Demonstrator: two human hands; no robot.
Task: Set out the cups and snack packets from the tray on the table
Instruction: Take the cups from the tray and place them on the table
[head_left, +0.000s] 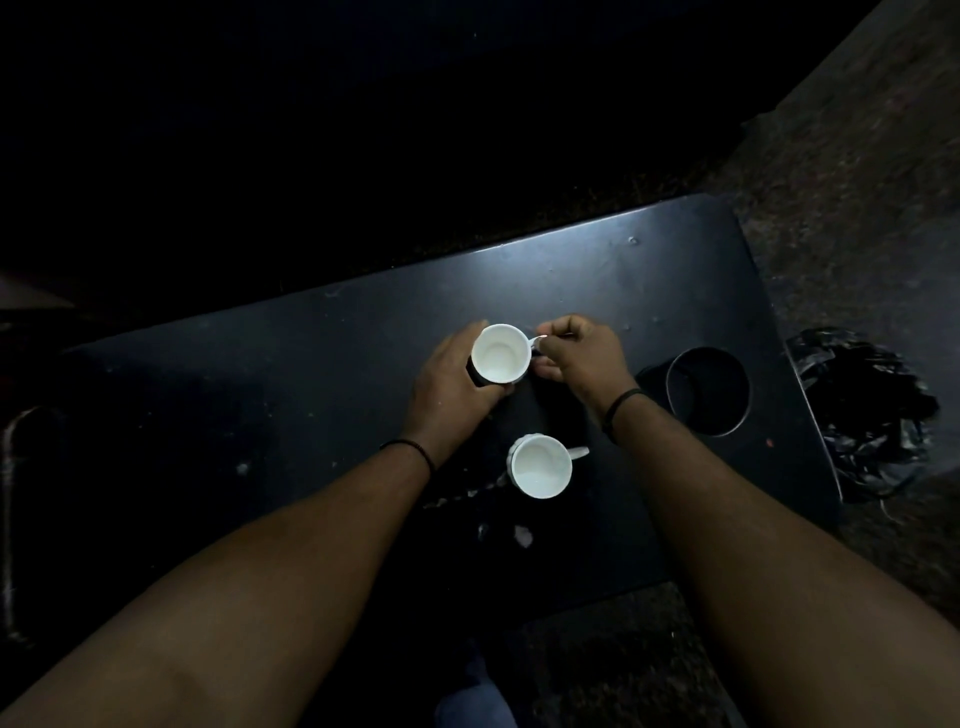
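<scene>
Two white cups stand out in a very dark scene. The far cup (500, 354) is upright over the dark table (311, 374). My left hand (451, 387) wraps its left side and my right hand (582, 356) pinches its handle. The near cup (541, 466) sits upright closer to me, handle to the right, with neither hand on it. Faint pale shapes that may be packets (522, 535) lie just in front of it; the tray's outline is too dark to make out.
A round hole or dark container (709, 391) sits at the table's right end. A crumpled black plastic bag (867, 415) lies on the ground beyond the right edge. A pale curved rim (10, 519) shows at far left.
</scene>
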